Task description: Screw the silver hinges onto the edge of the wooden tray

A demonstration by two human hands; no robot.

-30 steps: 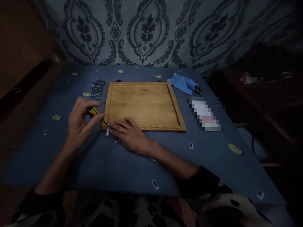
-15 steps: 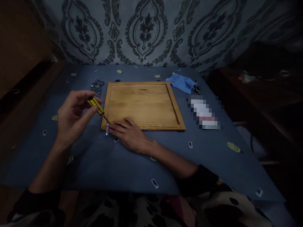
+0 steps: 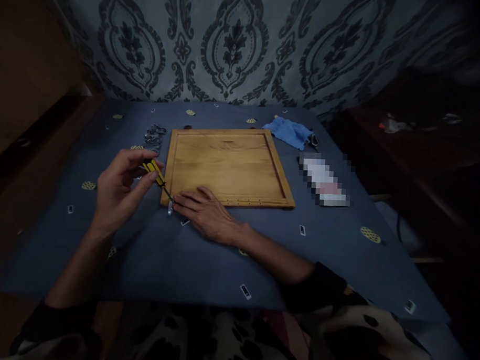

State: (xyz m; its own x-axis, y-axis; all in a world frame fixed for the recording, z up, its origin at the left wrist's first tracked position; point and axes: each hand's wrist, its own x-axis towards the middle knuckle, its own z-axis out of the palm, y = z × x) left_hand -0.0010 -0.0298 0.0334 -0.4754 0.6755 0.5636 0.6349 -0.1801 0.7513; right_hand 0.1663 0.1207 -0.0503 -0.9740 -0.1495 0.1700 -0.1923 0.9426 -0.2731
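Note:
My left hand [image 3: 121,189] is closed round the yellow and black handle of a screwdriver [image 3: 155,173], thumb and fingers pinching it. Its shaft slants down to a small metal fitting [image 3: 170,208] at the near left corner of a framed wooden panel [image 3: 224,166]. The panel lies flat, with small dark holes along its near edge. My right hand [image 3: 207,213] rests on that edge, fingers stretched left, fingertips beside the screwdriver tip and the fitting. Its thumb is hidden, and whether the fingertips press on the fitting is unclear.
Several metal fittings [image 3: 155,135] are piled left of the panel. A blue cloth [image 3: 289,132] lies at the back right, a dark-handled item partly under it. Nearer sits a blurred-out pale object [image 3: 324,180]. The blue tablecloth [image 3: 205,273] reaches a patterned curtain [image 3: 232,48].
My left hand and the screwdriver have shifted slightly right and down, the handle tilting a little steeper. My right hand and the panel stay nearly in place.

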